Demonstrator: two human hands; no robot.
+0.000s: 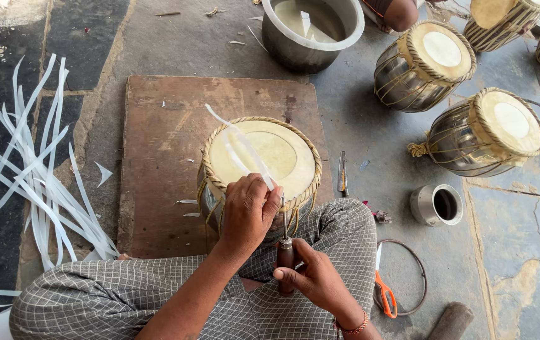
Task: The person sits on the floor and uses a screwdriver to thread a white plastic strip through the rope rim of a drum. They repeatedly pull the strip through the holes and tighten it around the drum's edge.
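A: Left side?
B: White strips point(27, 182) on the floor, wooden board point(163, 145), drum point(260, 160) standing on it by the knees.
A: Hands?
B: Left hand point(244, 214) fingers pinching a white strip point(244, 148) at the drum's rim. Right hand point(314, 277) fingers wrapped round an awl handle point(285, 258).

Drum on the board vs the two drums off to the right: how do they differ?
The drum on the wooden board stands upright, head facing up; the two drums at right lie tilted on the stone floor. The board drum is being worked: the left hand holds a white strip across it and the right hand holds a wooden-handled tool at its rim; the others are untouched. All share metal bodies, pale heads and braided rims.
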